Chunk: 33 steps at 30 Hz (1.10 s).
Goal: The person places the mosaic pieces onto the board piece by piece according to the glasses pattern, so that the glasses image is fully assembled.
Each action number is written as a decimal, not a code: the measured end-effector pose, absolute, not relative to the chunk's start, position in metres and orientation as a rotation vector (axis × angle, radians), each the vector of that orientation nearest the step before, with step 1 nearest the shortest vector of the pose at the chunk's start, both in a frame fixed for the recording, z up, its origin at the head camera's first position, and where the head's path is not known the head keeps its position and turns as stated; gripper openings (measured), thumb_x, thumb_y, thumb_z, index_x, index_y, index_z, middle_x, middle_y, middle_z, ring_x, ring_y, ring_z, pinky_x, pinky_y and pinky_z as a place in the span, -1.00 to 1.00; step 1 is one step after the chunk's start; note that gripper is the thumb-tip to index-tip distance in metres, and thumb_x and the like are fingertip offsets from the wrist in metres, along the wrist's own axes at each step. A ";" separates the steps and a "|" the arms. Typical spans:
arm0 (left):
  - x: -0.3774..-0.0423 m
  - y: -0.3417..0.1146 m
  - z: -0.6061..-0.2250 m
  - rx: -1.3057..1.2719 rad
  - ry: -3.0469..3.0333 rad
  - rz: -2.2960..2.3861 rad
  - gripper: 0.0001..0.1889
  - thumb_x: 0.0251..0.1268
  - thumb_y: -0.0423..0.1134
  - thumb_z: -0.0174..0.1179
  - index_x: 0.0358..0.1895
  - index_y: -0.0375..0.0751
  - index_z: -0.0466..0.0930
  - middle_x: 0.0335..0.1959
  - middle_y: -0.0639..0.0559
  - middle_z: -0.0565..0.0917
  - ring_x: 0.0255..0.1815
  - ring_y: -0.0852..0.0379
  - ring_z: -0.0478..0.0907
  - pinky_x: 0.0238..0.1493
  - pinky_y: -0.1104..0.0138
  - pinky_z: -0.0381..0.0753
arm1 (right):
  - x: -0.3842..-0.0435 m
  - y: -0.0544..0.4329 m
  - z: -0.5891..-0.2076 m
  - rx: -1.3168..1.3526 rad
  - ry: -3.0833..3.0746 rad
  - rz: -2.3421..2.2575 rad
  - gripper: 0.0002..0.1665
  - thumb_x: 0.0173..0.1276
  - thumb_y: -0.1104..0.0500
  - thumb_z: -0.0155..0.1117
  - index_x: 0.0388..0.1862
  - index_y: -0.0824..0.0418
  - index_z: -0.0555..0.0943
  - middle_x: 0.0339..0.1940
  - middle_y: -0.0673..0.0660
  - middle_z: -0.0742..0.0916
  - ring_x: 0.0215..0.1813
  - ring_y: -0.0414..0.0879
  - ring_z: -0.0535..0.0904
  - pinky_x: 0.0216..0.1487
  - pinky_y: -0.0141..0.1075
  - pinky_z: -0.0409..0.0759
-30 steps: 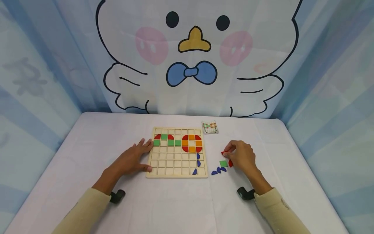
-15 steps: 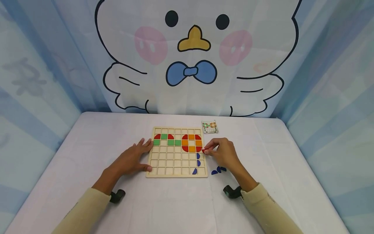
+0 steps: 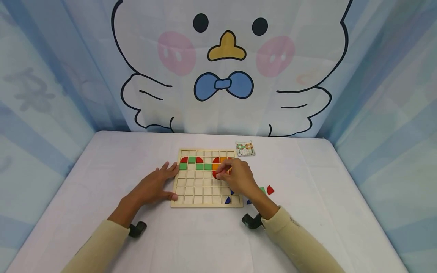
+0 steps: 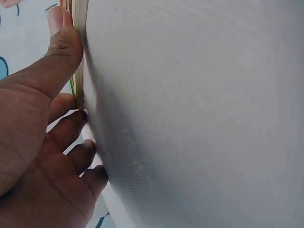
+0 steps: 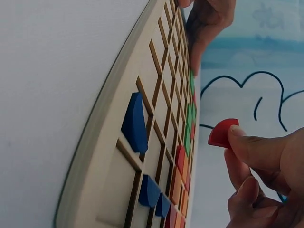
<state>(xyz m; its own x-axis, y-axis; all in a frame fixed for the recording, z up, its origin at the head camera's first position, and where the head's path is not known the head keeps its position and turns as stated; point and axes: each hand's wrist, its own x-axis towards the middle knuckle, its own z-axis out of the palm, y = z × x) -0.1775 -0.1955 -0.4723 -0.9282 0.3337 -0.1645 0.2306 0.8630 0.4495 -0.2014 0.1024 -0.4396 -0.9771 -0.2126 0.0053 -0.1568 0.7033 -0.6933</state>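
Note:
A wooden grid board [image 3: 208,191] lies on the white table. My right hand [image 3: 240,177] pinches a red quarter-circle piece [image 5: 222,133] between thumb and fingertips, above the board's right half. My left hand [image 3: 159,184] spreads along the board's left edge, its thumb [image 4: 61,45] on the frame and its fingertips at the side. Red quarter pieces [image 3: 199,160], green squares [image 3: 192,159] and orange squares [image 5: 175,186] fill cells in the back rows. Blue curved pieces [image 5: 135,124] sit in cells along the right side, some hidden behind my right hand.
Right of the board lie a loose red quarter piece [image 3: 270,189], a partly covered green square [image 3: 262,189] and a blue piece [image 3: 249,201]; my right forearm hides others. A small pattern card [image 3: 245,148] rests behind the board's right corner. A printed curtain [image 3: 225,113] hangs behind the table.
My right hand has carried the red quarter piece leftward from the loose pieces to over the board. My left hand has stayed at the board's left edge.

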 end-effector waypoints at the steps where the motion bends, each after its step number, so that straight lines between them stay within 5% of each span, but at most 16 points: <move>1: -0.177 -0.196 -0.472 0.431 2.799 0.634 0.17 0.11 0.08 0.59 0.72 -0.12 0.08 0.75 -0.15 0.10 0.78 -0.37 -0.07 0.67 -0.33 0.11 | -0.202 0.099 -0.440 -0.324 2.833 -1.141 -0.87 0.34 0.14 0.59 -0.34 -0.02 0.75 -0.39 -0.07 0.74 -0.23 -0.11 0.59 -0.25 -0.26 0.48; 33: -0.178 -0.198 -0.472 0.511 2.794 0.657 0.16 0.11 0.06 0.59 0.70 -0.22 0.10 0.74 -0.21 0.12 0.76 -0.41 -0.05 0.65 -0.35 0.12 | -0.232 -0.001 -0.449 -0.521 2.763 -0.973 -0.88 0.47 0.15 0.47 -0.30 0.03 0.70 -0.40 -0.06 0.71 -0.34 -0.15 0.58 -0.32 -0.36 0.50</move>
